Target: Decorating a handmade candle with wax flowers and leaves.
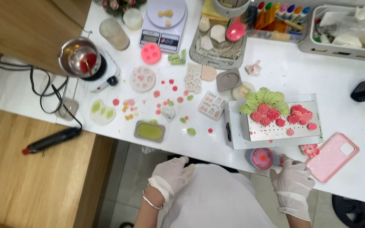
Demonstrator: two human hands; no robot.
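Gloved hands low, left (172,174) loose, right (291,179) spread

Two gloved hands (172,175), one phone (332,157)

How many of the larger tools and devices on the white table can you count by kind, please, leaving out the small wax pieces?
Kitchen scale: 1
Hot plate with metal pot: 1
Phone in pink case: 1
Round pink mould: 1
Black heat tool on the wooden side surface: 1
Total: 5

The gloved right hand touches a pink striped round object; the left hand holds nothing.
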